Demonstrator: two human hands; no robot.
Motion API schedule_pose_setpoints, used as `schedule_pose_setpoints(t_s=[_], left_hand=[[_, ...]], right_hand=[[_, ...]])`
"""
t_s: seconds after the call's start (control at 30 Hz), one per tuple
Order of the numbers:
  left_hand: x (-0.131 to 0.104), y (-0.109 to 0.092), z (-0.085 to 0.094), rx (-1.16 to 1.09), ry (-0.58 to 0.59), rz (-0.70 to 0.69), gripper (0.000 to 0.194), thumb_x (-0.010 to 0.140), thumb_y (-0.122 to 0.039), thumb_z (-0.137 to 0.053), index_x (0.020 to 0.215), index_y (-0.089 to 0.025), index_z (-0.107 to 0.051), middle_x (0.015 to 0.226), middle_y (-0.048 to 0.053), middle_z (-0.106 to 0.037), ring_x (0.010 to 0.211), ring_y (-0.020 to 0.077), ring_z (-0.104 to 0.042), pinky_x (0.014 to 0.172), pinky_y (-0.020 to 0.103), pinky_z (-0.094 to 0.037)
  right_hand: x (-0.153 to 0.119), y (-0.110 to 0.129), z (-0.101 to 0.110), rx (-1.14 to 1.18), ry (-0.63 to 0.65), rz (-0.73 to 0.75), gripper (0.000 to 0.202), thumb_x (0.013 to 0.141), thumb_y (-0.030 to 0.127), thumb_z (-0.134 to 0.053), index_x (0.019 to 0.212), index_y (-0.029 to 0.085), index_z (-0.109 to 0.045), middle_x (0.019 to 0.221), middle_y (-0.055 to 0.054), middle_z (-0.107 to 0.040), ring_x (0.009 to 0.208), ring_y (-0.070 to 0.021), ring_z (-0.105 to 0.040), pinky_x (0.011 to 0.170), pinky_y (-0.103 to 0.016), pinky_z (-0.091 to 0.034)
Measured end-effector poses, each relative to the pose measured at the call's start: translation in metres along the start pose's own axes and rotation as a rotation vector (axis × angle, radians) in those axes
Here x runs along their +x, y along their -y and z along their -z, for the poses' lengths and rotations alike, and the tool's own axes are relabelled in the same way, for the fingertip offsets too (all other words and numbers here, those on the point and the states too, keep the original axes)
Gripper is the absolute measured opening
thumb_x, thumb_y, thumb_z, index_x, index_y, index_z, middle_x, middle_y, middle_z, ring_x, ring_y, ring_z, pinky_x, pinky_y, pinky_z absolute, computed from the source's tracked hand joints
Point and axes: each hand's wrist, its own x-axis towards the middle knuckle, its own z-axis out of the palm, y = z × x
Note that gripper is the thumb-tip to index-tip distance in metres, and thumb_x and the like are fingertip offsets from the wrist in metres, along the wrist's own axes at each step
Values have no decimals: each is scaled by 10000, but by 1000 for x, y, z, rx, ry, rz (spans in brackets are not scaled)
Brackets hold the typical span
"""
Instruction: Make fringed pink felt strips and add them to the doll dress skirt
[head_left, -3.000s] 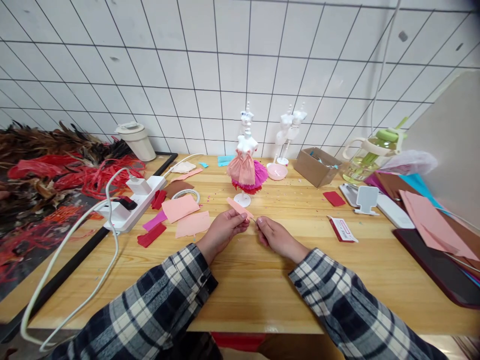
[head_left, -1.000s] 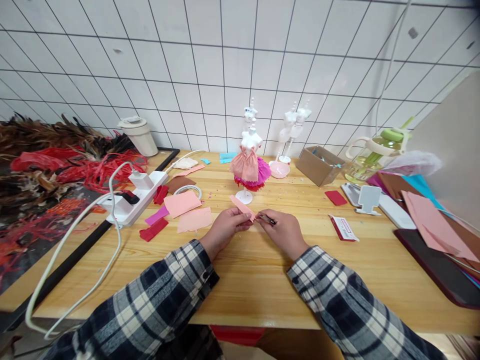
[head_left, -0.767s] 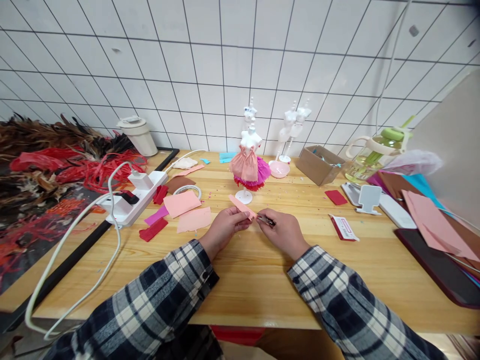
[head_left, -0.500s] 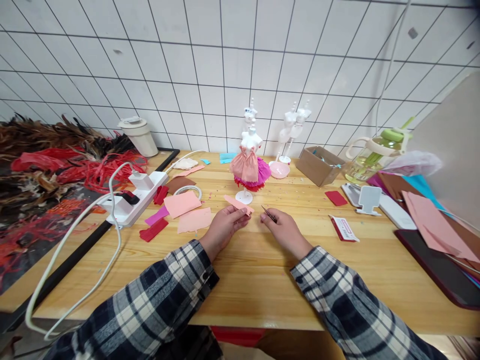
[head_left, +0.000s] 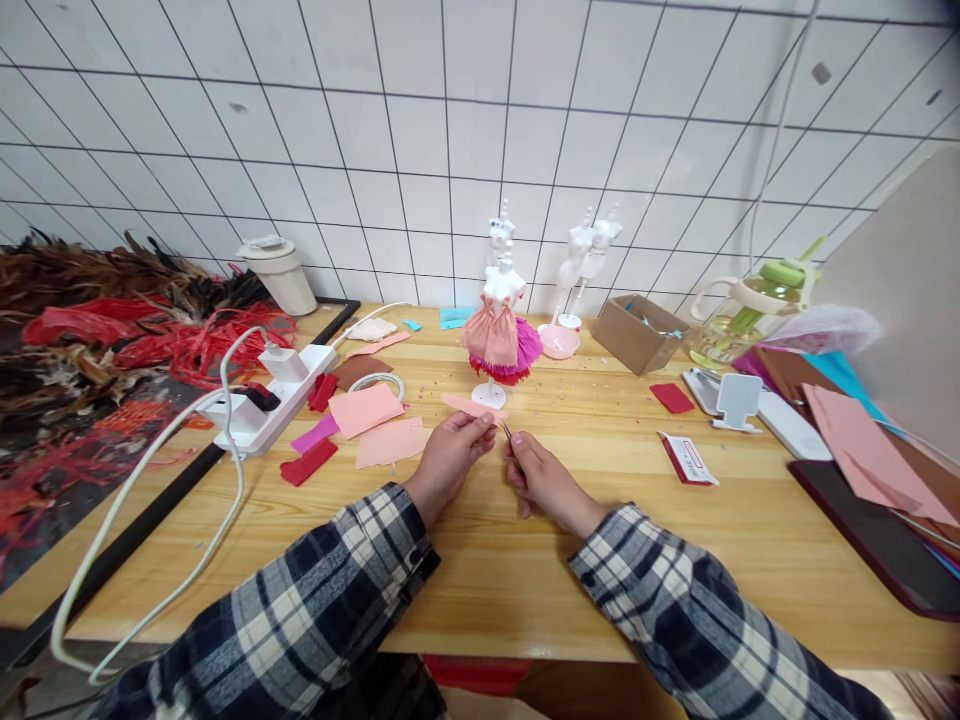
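Person's two hands at a wooden surface [head_left: 480, 560], head view. Lower half of the frame: plaid sleeves run in from both bottom corners. At the centre, the left hand [head_left: 448, 462] has its fingers pinched on a pink paper strip [head_left: 463, 404], which lies above the thumb, just in front of the dress form. The right hand [head_left: 551, 482] has its fingers closed on a slim metal tool [head_left: 508, 433]; its tip is near the strip, contact not discernible. Left of centre: two pink paper pieces [head_left: 366, 409], overlapping, beside a tape roll [head_left: 376, 384] and a power strip [head_left: 281, 405]. Right of centre: a red-and-white packet [head_left: 688, 458], with a red paper piece [head_left: 671, 398] above it. Beyond the hands, upper centre: an upright white dress form [head_left: 504, 283] wearing a layered skirt [head_left: 495, 340] of pink, magenta and red. Farther right: a pink bowl [head_left: 560, 342] and an open cardboard box [head_left: 637, 340]. Background: a white tiled wall [head_left: 405, 130].
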Motion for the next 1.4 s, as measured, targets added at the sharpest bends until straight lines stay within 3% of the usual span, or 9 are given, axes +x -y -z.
schedule_pose_setpoints(t_s=[0.23, 0.47, 1.4], left_hand=[[0, 0, 1, 48, 86, 34, 296, 614, -279, -821, 811, -116, -673, 807, 28, -649, 729, 84, -577, 711, 216, -451], [0, 0, 1, -13, 32, 30, 294, 585, -262, -839, 752, -118, -645, 752, 6, -624, 703, 76, -566, 704, 212, -460], [1, 0, 2, 73, 113, 33, 269, 650, -284, -804, 800, -105, -671, 758, 28, -637, 696, 83, -582, 702, 215, -461]], right_hand=[[-1, -1, -1, -56, -41, 46, 405, 898, 629, -284, 804, 238, -336, 568, 94, -374, 359, -65, -341, 284, -189, -360], [2, -6, 1, -64, -3, 55, 391, 891, 623, -319, 809, 240, -329, 595, 87, -374, 391, -68, -357, 299, -196, -394], [1, -3, 2, -80, 5, 67, 337, 913, 554, -341, 814, 232, -353, 585, 86, -390, 393, -68, -373, 323, -198, -428]])
